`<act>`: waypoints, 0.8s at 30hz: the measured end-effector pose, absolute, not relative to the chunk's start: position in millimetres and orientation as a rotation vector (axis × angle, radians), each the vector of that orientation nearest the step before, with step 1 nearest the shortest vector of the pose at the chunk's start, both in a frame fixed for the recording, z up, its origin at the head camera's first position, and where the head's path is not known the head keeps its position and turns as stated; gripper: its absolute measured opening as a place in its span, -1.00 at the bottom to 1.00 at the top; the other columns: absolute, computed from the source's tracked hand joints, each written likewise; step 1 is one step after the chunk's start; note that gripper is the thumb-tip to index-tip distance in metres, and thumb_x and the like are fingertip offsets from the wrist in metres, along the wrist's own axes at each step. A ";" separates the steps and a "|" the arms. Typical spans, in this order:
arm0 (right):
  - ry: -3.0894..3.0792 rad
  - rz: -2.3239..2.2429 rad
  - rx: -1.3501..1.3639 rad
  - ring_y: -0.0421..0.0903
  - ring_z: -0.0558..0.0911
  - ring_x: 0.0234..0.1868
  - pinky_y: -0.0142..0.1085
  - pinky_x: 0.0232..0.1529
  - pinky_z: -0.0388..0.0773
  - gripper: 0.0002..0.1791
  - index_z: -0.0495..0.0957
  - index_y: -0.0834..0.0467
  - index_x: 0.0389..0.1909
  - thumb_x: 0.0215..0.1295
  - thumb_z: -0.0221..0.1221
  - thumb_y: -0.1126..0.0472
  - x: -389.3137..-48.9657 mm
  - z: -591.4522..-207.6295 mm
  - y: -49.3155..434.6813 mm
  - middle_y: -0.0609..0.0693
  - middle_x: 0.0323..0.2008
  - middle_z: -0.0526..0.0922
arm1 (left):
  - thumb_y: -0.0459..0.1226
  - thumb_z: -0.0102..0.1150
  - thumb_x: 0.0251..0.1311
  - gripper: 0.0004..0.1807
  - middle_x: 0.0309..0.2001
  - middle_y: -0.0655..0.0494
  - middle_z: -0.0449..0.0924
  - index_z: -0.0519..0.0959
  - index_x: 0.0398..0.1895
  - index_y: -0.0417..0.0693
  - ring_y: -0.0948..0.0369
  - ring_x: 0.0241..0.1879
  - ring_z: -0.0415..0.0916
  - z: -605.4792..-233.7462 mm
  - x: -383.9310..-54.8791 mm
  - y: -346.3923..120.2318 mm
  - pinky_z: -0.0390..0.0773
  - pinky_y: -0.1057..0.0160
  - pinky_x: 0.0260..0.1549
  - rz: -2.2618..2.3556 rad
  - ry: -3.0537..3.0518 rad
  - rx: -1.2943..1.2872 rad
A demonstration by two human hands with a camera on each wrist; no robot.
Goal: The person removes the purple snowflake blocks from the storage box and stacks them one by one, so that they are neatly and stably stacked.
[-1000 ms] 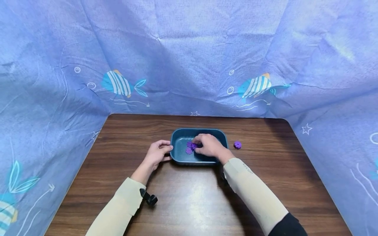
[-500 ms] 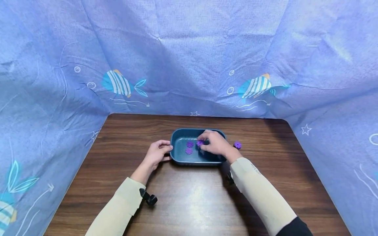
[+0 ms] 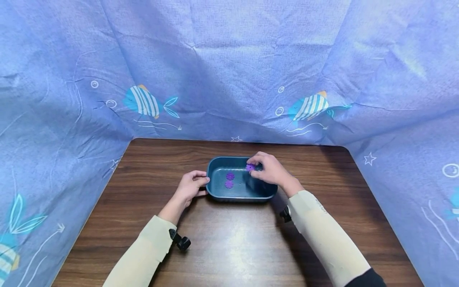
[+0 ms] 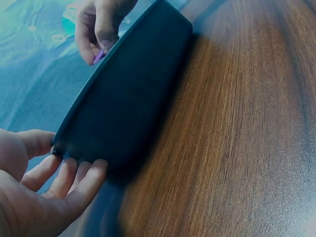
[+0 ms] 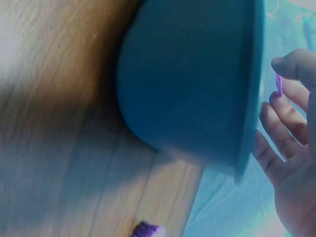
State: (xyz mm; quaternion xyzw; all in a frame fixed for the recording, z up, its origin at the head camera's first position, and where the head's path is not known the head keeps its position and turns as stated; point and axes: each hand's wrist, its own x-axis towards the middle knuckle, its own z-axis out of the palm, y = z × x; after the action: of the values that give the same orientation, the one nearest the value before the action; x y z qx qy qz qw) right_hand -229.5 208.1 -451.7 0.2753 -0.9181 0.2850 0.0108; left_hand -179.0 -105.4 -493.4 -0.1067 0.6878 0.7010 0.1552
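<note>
A dark teal rectangular bin sits on the wooden table. My left hand holds its left end, thumb at the rim and fingers against the outer wall, as the left wrist view also shows. Over the bin's right part, my right hand pinches a purple flower-shaped disc between thumb and fingers. From the right wrist view the pinched disc appears edge-on, above the rim. Two more purple flower-shaped discs, one behind the other, lie on the bin's floor.
On the table just right of the bin is a small purple stack, hidden behind the right hand in the head view. The brown wooden table has a blue fish-patterned cloth hanging behind and beside it.
The right hand has lifted one purple disc from beside the two others and moved it right and up toward the bin's right end. The left hand stays at the bin's left end.
</note>
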 end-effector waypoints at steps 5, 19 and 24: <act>-2.811 0.912 0.852 -0.05 0.64 -0.09 -0.11 0.03 0.64 -0.66 0.72 0.16 -0.04 0.12 0.41 0.24 -229.9 -446.0 219.7 -0.02 -0.15 0.70 | -0.38 0.23 0.39 -0.62 0.07 -0.22 0.60 0.50 0.22 -0.30 0.08 -0.04 0.64 -492.6 -179.1 -105.4 0.79 0.06 -0.12 2.007 1.967 -0.310; -2.721 0.999 0.690 0.03 0.68 -0.15 0.00 -0.25 0.70 -0.76 0.74 0.17 -0.12 0.16 0.40 0.28 -223.0 -453.7 260.5 0.03 -0.16 0.75 | -0.36 0.24 0.39 -0.62 0.07 -0.20 0.61 0.51 0.22 -0.29 0.06 -0.02 0.65 -490.9 -179.1 -104.9 0.78 0.03 -0.10 2.000 1.969 -0.310; -2.730 1.001 0.614 -0.01 0.69 -0.15 -0.20 -0.32 0.66 -0.77 0.75 0.16 -0.13 0.17 0.40 0.30 -218.1 -457.7 276.4 0.01 -0.17 0.75 | -0.36 0.24 0.40 -0.60 0.12 -0.26 0.59 0.49 0.24 -0.31 0.07 -0.02 0.64 -490.2 -178.7 -105.3 0.77 0.00 -0.07 1.997 1.968 -0.301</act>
State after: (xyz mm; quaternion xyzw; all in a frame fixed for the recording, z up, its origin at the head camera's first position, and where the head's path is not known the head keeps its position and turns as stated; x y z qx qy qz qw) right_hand -218.1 276.4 -457.7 0.2058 -0.9154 0.3355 0.0847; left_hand -178.7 -105.3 -490.2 -0.1055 0.6890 0.6989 0.1602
